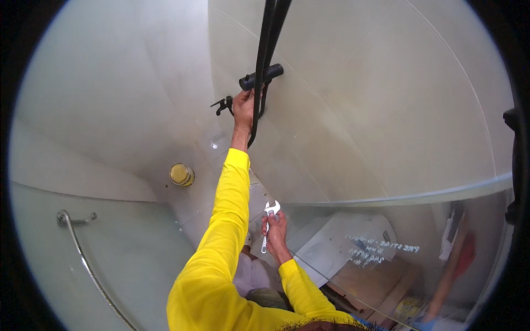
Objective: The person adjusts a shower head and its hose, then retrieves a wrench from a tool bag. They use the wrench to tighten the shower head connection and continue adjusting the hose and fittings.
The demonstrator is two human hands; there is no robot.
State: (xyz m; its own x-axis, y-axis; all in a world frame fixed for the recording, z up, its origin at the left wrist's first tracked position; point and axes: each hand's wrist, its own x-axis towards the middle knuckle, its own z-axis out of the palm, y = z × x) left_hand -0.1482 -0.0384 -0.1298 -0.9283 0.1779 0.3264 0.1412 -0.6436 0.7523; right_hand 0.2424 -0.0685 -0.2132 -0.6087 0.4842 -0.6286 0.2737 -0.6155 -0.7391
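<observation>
My left hand [243,109] is raised to the wall, its fingers closed just under a black cylindrical shower mixer [273,71]. Whatever they pinch there is hidden by the hand and a black hose [258,105] beside it. A small black lever tap [223,105] sticks out just left of that hand. Lower down, near my body, my right hand [277,234] is wrapped around a silver adjustable wrench [264,237], its jaw pointing up and away from me.
A yellow-topped tin [181,174] stands on the tiled floor to the left. At the lower left, a curved metal handle [83,256] is fixed to a glass panel. Behind glass at the lower right lie a white panel [337,243] and a brown board [370,278].
</observation>
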